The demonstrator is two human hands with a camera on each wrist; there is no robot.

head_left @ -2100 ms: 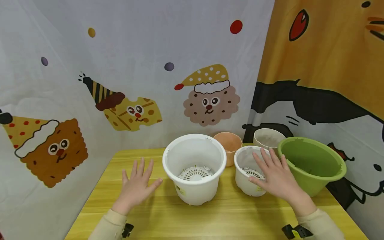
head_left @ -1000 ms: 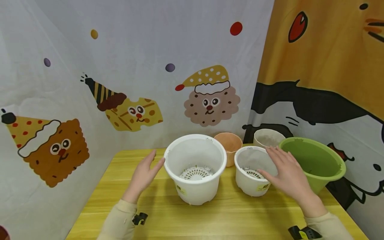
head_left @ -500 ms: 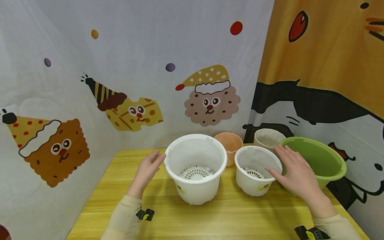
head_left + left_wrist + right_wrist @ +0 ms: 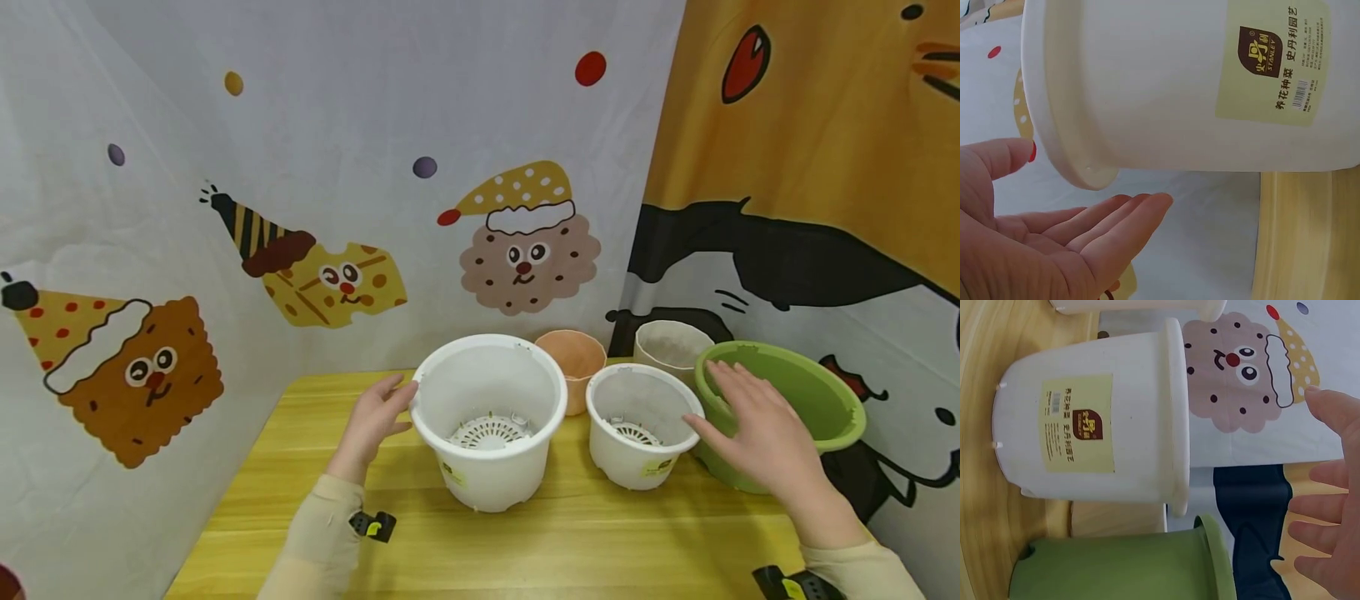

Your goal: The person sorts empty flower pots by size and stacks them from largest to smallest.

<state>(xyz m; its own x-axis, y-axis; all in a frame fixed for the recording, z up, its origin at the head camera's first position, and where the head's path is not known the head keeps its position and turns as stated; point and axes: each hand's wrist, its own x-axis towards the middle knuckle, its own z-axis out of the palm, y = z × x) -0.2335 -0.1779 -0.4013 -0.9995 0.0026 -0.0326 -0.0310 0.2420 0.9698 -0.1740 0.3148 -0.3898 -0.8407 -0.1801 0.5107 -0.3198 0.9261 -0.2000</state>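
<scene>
My left hand [image 4: 372, 423] hovers at the left side of a large white plastic flowerpot [image 4: 489, 483]. In the left wrist view its fingers [image 4: 1129, 228] reach out under the pot's rim, with a gap between. The pot's slotted bottom shows in the head view. My right hand [image 4: 768, 437] hovers between a smaller white flowerpot [image 4: 633, 467] and a green flowerpot [image 4: 843, 408], hiding part of the green one. The right wrist view shows its fingers [image 4: 1319, 506] spread and apart from the smaller white pot [image 4: 1141, 425]. Both hands hold nothing.
Behind the white pots stand an orange pot [image 4: 573, 392] and an off-white pot [image 4: 672, 346]. All rest on a yellow wood-grain table [image 4: 480, 554]. A cloth with cartoon prints [image 4: 528, 267] hangs behind the table's back edge.
My left hand has turned sideways and moved right, closer to the large white pot. My right hand has drifted right, off the smaller pot and in front of the green one. The pots have not moved.
</scene>
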